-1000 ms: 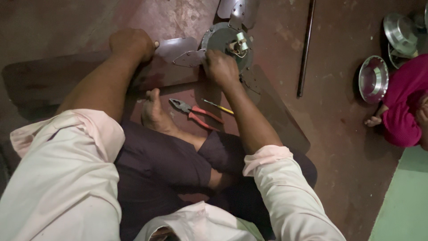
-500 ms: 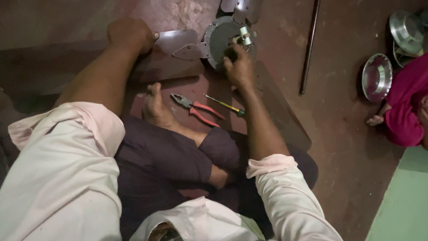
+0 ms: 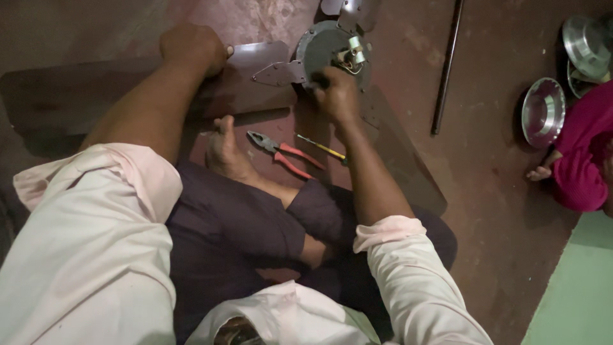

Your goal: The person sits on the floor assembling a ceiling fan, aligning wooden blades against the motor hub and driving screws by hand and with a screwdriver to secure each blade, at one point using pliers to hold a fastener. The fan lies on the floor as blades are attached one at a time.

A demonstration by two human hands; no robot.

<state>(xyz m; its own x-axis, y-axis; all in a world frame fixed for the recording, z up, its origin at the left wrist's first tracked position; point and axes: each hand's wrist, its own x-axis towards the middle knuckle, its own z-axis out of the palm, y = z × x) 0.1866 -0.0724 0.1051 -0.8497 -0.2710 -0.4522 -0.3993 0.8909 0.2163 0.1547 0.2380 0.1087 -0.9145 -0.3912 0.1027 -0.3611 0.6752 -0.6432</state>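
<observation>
Dark brown metal fills the left of the view: a long fan blade [image 3: 83, 96] lies flat on the reddish floor [image 3: 491, 172], and we press our left hand [image 3: 191, 48] down on it as a closed fist, apparently to keep the fan from shifting. Just right of that hand, a second blade [image 3: 255, 80] runs into a grey bracket [image 3: 278, 72] that joins the round motor housing [image 3: 322, 48]. Our right hand [image 3: 337, 94] rests on the near edge of that housing, fingers curled against it; we cannot tell whether they pinch a small part. Beside its fingertips stand pale wire terminals [image 3: 352, 52]. Below both hands, near our bare foot [image 3: 223, 150], lie red-handled pliers [image 3: 281, 152] and a yellow-handled screwdriver [image 3: 321, 148], close enough to grab, we judge. Further right of the right hand, a dark rod [image 3: 447, 67] lies on the floor, then shiny metal bowl-shaped covers [image 3: 543, 112], and another person in a pink garment [image 3: 584, 156]. We see no packages, labels or signs.
</observation>
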